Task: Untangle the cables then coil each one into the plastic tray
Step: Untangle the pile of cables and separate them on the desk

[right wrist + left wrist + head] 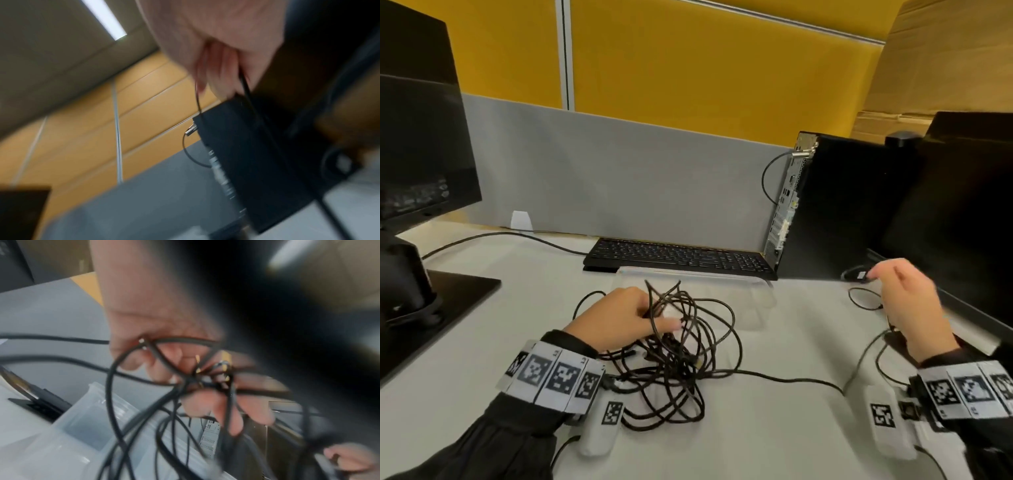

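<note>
2 hands work the tangle of black cables on the bench, just before the clear plastic tray. Left hand grips a bunch of loops; right hand pinches 1 freed cable end. Light, limp, springy cords snag easily; best held near a plug.

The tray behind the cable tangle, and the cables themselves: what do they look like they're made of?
The plastic tray looks like clear, slightly frosted plastic: the desk shows through its walls and its rim catches the light. The cables gripped by the left hand seem sheathed in matte black rubber or PVC, since they bend in loose loops with little shine; the wrist view hints at metal connector tips, though it is blurred.
</note>
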`<state>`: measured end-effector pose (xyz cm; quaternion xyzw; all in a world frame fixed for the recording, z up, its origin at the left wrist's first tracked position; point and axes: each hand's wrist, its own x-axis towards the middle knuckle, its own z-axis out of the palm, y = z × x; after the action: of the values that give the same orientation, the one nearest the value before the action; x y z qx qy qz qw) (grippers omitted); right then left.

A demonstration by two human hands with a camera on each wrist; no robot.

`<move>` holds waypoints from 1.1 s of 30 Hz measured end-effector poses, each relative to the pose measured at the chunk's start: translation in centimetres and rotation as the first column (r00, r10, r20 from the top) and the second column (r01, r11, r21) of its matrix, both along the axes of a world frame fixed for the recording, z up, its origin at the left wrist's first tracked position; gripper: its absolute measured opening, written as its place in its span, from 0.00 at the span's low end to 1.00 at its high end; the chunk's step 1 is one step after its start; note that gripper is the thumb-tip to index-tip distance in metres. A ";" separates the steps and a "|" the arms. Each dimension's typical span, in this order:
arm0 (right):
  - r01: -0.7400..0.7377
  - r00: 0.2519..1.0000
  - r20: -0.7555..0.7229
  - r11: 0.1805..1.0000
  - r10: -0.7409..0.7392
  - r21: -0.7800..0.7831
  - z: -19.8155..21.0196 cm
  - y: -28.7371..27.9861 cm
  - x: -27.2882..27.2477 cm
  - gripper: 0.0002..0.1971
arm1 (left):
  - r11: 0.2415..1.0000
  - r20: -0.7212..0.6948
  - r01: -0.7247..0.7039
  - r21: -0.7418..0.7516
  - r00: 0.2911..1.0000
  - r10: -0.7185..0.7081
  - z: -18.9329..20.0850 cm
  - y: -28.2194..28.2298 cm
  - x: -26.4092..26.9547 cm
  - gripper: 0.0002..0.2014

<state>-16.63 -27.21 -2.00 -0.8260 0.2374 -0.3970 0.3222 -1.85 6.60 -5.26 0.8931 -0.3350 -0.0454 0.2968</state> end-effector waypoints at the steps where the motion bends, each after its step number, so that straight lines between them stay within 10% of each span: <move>1: -0.056 0.976 -0.214 0.995 0.037 -0.084 -0.4 -0.6 -0.3 0.10 | 1.000 0.024 -0.030 0.005 0.999 0.030 0.1 -0.1 -0.1 0.24; 5: -0.239 0.696 -0.717 0.930 -0.035 -0.277 -1.8 0.7 -1.2 0.10 | 0.995 0.011 -0.072 -0.076 0.997 0.073 0.0 -0.4 0.0 0.23; 8: -0.354 0.738 -0.675 0.858 0.010 -0.373 -1.9 5.6 -1.0 0.17 | 0.982 -0.020 -0.106 -0.158 0.994 0.105 -0.3 -0.7 0.0 0.22; 12: -0.749 0.406 -0.806 0.663 0.430 -0.024 -1.5 13.7 -0.3 0.34 | 0.964 -0.024 -0.180 -0.198 0.984 0.179 -0.2 -0.8 -0.1 0.23; 17: -0.748 -0.068 -0.699 0.427 0.712 0.508 -1.9 17.4 0.6 0.19 | 0.926 -0.023 -0.275 -0.260 0.960 0.279 0.3 -0.7 -0.4 0.24; 23: -0.719 -0.217 -0.424 0.150 0.879 0.678 -1.8 17.9 0.7 0.09 | 0.932 -0.002 -0.267 -0.245 0.961 0.275 0.1 -0.9 -0.4 0.24; 27: -0.799 -0.109 -0.491 0.218 0.865 0.560 -1.5 16.6 0.8 0.14 | 0.934 -0.006 -0.266 -0.239 0.962 0.273 0.0 -0.7 -0.3 0.24; 33: -0.573 0.526 -0.299 0.592 0.796 0.567 2.1 9.9 0.3 0.12 | 0.920 -0.028 -0.323 -0.220 0.945 0.325 0.3 0.4 0.6 0.24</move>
<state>-16.34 -17.31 0.06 -0.8396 0.0379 0.0667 0.5377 -1.23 6.98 -4.98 0.8977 -0.1869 0.0460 0.3964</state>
